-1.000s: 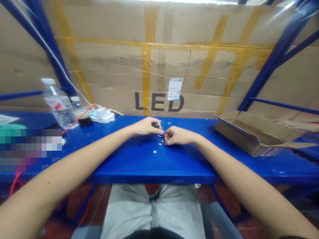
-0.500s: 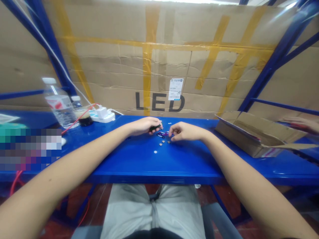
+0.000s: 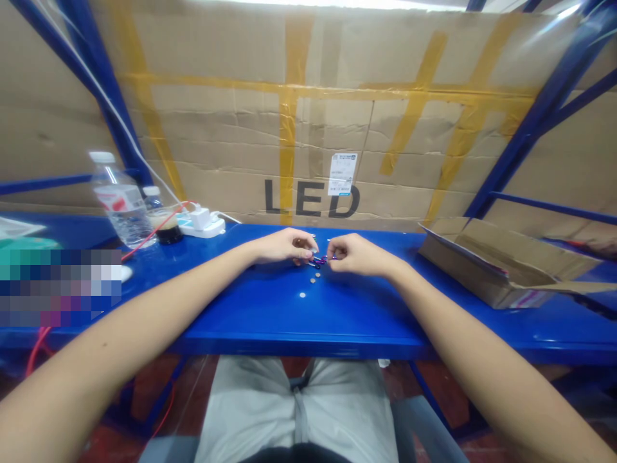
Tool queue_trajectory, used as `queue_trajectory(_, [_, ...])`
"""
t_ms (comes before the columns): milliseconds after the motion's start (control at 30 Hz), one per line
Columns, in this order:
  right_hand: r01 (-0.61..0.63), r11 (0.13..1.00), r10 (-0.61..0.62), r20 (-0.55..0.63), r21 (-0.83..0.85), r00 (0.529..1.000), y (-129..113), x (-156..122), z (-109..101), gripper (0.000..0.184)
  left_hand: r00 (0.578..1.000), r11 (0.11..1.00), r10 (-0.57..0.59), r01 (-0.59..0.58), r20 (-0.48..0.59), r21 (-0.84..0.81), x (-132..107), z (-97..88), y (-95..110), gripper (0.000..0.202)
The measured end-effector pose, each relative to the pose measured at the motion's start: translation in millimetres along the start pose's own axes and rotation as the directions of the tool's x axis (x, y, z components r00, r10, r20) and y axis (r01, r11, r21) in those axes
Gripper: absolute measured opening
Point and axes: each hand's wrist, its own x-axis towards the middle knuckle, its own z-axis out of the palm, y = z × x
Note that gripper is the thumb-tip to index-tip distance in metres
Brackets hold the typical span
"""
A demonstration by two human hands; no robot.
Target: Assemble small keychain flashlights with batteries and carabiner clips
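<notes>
My left hand (image 3: 295, 247) hovers over the blue table, its thumb and fingers curled together. Something small shows at its fingertips, too blurred to name, and a bit of dark shape lies beneath the fingers. Facing it, my right hand (image 3: 354, 254) is closed in a pinch; its fingertips hide most of what they hold, which seems to be a small round disc. Between the hands lie small shiny purple and dark looped pieces (image 3: 321, 260). Nearer to me are small flat round discs: a dull one (image 3: 318, 275), another dull one (image 3: 313, 280) and a paler one (image 3: 302, 295).
An open cardboard box (image 3: 482, 273) stands at right, with another person's hand (image 3: 605, 247) beyond it. A water bottle (image 3: 123, 206), a dark-liquid cup (image 3: 168, 230) and a white power strip (image 3: 207, 226) are at left. A large cardboard wall (image 3: 231, 141) rises behind.
The disc beneath my right fingertips is gone from the table, and those fingers have closed and lifted slightly. My left hand has turned, so the dark object in it is mostly hidden.
</notes>
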Motion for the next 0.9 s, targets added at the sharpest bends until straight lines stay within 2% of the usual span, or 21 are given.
queue_trajectory(100, [0.077, 0.997, -0.073, -0.177, 0.014, 0.981, 0, -1, -2, 0.02, 1.0, 0.996, -0.002, 0.001, -0.011, -0.086, 2, 4.7, -4, 0.026])
queue_trajectory(200, [0.142, 0.99, -0.144, -0.247, -0.024, 0.958, -2, -2, 1, 0.024, 0.999, 0.983, 0.024, -0.028, -0.021, -0.183, 4, 10.9, -6, 0.03])
queue_trajectory(467, [0.191, 0.974, -0.215, -0.241, -0.121, 0.946, -4, -1, 7, 0.025, 0.992, 0.956, 0.12, -0.127, -0.044, -0.263, 3, 17.0, -5, 0.039])
queue_trajectory(900, [0.239, 0.949, -0.285, -0.237, -0.205, 0.929, -4, -2, 8, 0.017, 0.988, 0.974, 0.135, -0.145, -0.07, -0.173, 2, 15.6, -2, 0.035])
